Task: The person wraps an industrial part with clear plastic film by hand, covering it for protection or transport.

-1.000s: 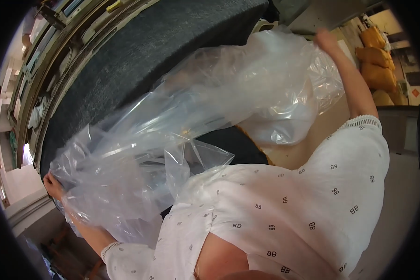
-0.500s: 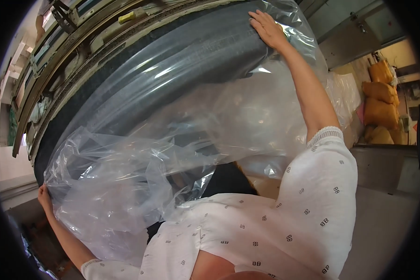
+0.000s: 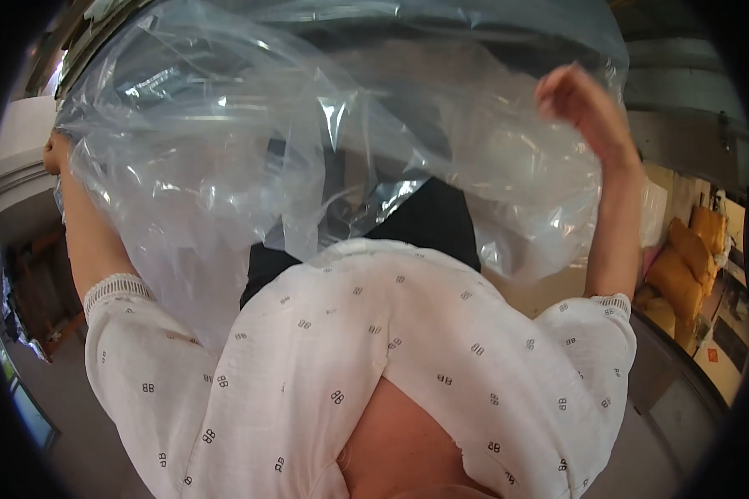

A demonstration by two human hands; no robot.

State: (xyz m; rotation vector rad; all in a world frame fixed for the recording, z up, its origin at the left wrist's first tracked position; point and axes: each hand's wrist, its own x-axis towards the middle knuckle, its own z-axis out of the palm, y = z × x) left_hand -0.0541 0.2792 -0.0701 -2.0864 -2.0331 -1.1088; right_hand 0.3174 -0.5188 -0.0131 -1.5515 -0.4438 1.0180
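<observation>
A large sheet of clear plastic film hangs in wrinkled folds in front of my body and runs up over a dark surface at the far side. At the far left, my left hand is closed, with the film's gathered edge at its fingers. My right hand is raised over the film on the right. Its fingers look curled but are smeared by motion, and I cannot make out anything in them.
A metal-edged frame shows at the far left corner. Several yellow-orange sacks are piled at the right, beyond my right arm. A brown wooden structure stands low at the left.
The view has shifted and the far frame is mostly out of sight. My right hand has left its flat position on the film, coming nearer with fingers curling. My left hand remains at the film's edge.
</observation>
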